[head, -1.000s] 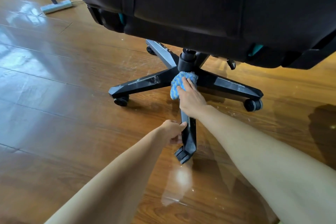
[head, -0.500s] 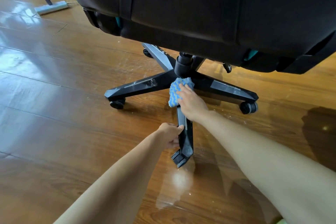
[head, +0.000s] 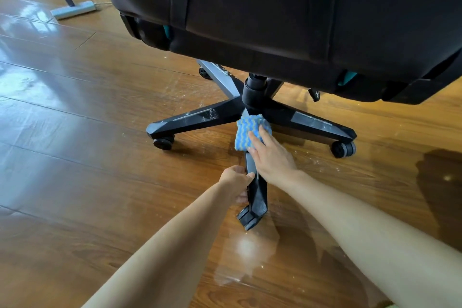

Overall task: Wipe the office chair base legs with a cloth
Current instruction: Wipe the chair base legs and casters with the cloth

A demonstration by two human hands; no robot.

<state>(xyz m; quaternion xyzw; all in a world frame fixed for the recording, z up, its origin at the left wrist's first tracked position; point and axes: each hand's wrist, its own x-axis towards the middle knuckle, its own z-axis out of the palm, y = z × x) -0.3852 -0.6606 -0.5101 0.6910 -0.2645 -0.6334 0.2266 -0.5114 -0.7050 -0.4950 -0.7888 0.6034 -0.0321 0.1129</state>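
Observation:
The black office chair's star base [head: 200,116] stands on the wooden floor, with dusty legs spreading from the centre column [head: 255,92]. A folded blue cloth with yellow wavy stripes [head: 247,131] lies on the near leg [head: 256,197], close to the hub. My right hand [head: 271,157] presses the cloth down with straight fingers. My left hand [head: 236,181] grips the same near leg from its left side, thumb on top. The leg's caster is hidden.
The chair's big black seat [head: 275,12] overhangs the base. Casters sit at the left leg's end [head: 163,143] and the right leg's end [head: 343,149]. A white power strip [head: 73,9] lies on the floor far left. White dust specks dot the floor near the base.
My right hand and the cloth have slid a little toward me along the near leg. My left hand keeps its hold on the leg. The view has shifted slightly.

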